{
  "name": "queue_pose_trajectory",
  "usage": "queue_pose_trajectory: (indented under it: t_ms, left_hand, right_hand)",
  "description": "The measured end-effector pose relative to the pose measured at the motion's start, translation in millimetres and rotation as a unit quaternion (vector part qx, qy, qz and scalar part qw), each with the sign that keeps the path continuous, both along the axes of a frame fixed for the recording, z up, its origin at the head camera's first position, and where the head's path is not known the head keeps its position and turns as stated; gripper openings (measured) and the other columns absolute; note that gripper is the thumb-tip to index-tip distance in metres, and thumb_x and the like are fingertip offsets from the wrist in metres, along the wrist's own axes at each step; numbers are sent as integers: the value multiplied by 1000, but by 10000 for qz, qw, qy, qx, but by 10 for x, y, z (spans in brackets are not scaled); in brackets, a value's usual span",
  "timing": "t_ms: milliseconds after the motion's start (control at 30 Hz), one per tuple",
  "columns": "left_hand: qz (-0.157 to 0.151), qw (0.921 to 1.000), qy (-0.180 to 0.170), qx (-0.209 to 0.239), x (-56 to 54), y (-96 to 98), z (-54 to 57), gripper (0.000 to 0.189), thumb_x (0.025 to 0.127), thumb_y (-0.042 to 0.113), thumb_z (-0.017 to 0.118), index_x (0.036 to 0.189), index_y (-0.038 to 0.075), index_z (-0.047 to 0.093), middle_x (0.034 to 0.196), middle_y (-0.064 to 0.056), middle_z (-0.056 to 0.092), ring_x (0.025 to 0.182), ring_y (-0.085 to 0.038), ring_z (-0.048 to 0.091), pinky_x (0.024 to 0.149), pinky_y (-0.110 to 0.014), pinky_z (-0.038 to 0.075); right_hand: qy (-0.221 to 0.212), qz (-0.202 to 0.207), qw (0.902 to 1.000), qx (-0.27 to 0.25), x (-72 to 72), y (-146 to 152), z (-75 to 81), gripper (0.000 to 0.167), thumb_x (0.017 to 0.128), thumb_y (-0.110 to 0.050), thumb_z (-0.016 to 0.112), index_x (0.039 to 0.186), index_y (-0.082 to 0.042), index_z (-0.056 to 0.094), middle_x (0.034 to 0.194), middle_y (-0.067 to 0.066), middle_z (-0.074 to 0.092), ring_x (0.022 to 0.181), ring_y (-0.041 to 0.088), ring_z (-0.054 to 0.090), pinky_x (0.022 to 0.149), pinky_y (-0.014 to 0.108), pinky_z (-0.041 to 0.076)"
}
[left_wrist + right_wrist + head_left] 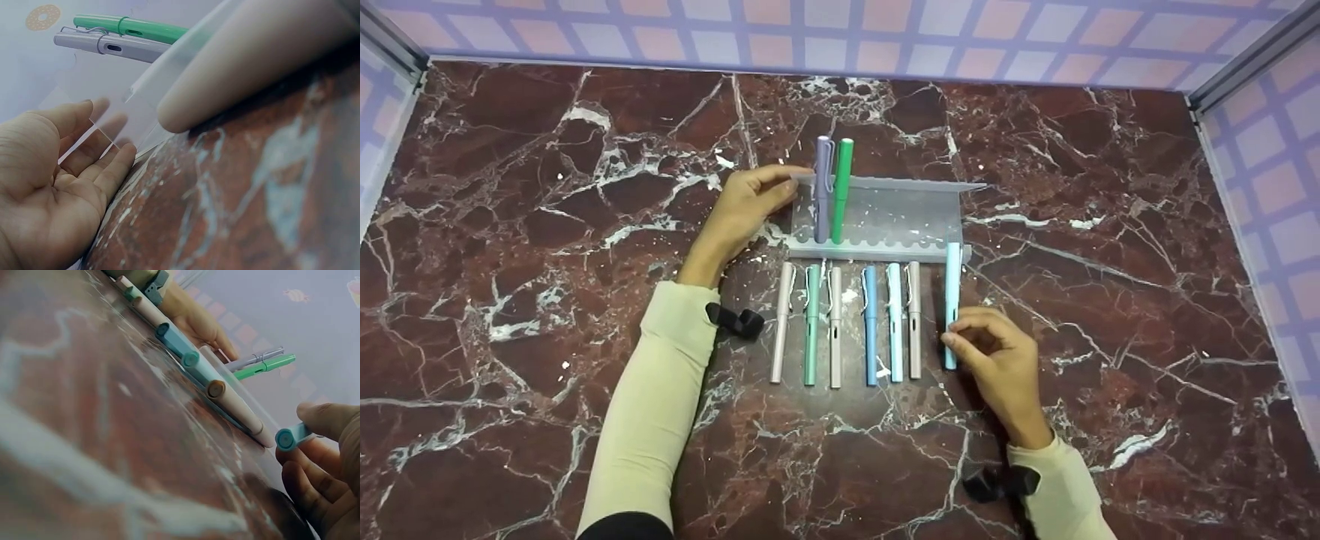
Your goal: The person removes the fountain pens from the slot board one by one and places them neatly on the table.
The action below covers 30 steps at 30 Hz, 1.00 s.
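Observation:
A clear plastic pen stand (892,217) has a notched front bar. A purple pen (822,187) and a green pen (842,187) lean in its left notches. At the stand's upper left corner my left hand (750,199) pinches the clear panel, thumb in front and fingers behind, as the left wrist view (73,169) shows. My right hand (997,352) pinches a light blue pen (952,277) near its lower end, thumb against fingers. That pen's top overlaps the right end of the front bar; whether they touch, I cannot tell.
In front of the stand lie several capped pens side by side: a pinkish one (781,322), a teal one (811,326), a pale grey one (835,328), a blue one (871,326), a light blue one (895,322) and a taupe one (914,321). Checked walls (885,37) border the marble-patterned table (585,165).

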<state>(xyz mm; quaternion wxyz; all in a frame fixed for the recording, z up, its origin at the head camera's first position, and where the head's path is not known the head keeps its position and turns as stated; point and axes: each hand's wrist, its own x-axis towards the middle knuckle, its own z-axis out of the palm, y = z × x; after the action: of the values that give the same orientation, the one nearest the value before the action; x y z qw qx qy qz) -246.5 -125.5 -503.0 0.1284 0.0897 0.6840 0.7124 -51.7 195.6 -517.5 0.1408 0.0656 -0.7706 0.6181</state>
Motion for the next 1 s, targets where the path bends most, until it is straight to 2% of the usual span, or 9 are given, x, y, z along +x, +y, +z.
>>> queue_pose_trajectory:
  t_ms: [100, 333, 467, 767, 1000]
  left_hand:
    - [24, 10000, -40, 2, 1, 0, 0, 24, 99, 5, 59, 121, 5, 69, 126, -11, 69, 112, -26, 63, 103, -31, 52]
    - [-4, 10000, -94, -23, -15, -12, 10, 24, 100, 7, 58, 122, 5, 69, 130, -11, 67, 121, -27, 60, 110, -31, 48]
    - [29, 9999, -157, -22, -11, -12, 8, 24, 100, 6, 58, 122, 5, 69, 131, -11, 66, 122, -27, 60, 109, -31, 48]
    - [82, 9998, -195, 21, -9, -4, -7, 24, 99, 5, 59, 120, 6, 70, 128, -11, 68, 115, -28, 62, 104, -33, 51]
    - [28, 9998, -214, 0, -5, 3, 11, 24, 100, 6, 58, 121, 6, 69, 129, -11, 67, 118, -27, 62, 107, -31, 50]
  right_hand:
    - [15, 5, 10000, 15, 61, 2, -6, 16, 77, 17, 75, 90, 9, 69, 101, 12, 70, 78, 10, 67, 69, 19, 59]
    - [-39, -47, 9999, 94, 96, -3, -9, 15, 78, 15, 76, 90, 7, 70, 100, 16, 69, 74, 9, 67, 67, 18, 59]
    - [-65, -89, 9997, 213, 91, -5, -8, 14, 79, 13, 77, 88, 6, 71, 99, 20, 69, 71, 8, 65, 63, 17, 58]
    - [-76, -391, 9948, 937, 88, -6, 2, 16, 76, 10, 81, 86, 1, 74, 98, 16, 71, 66, 5, 62, 59, 14, 55]
    - [-169, -578, 9848, 1629, 70, -11, 2, 17, 73, 2, 86, 85, -3, 76, 97, 9, 74, 65, 4, 60, 59, 10, 53]
